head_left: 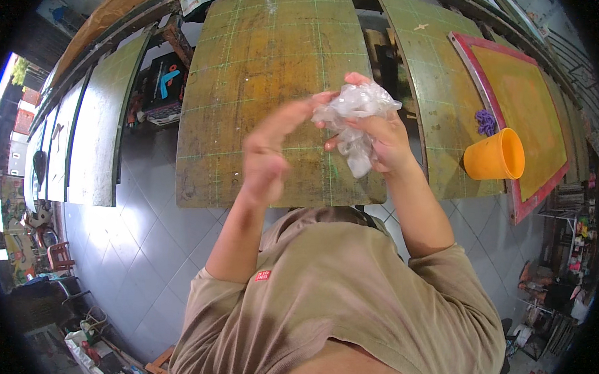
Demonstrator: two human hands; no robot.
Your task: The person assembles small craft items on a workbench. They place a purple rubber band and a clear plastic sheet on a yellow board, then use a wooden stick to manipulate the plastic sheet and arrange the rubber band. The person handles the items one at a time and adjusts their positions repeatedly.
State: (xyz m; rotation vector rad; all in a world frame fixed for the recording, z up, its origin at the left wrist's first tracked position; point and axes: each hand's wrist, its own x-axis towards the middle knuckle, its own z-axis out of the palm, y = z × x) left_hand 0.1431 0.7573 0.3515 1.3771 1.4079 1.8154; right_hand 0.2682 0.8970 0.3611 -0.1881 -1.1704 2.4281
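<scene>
My right hand is closed around a crumpled bundle of clear plastic, held up over the middle board. Part of the bundle hangs below the fingers. My left hand is beside it on the left, blurred by motion, with its fingers stretched toward the bundle. The fingertips reach the bundle's left edge; whether they press on it I cannot tell. Beneath both hands lies the worn yellow-green board, marked with bright green grid lines.
On the right-hand board, an orange plastic cup stands beside a crumpled purple bunch and a pink-framed screen. More boards line the left. Dark items sit lower, in the left gap. The floor is grey tile.
</scene>
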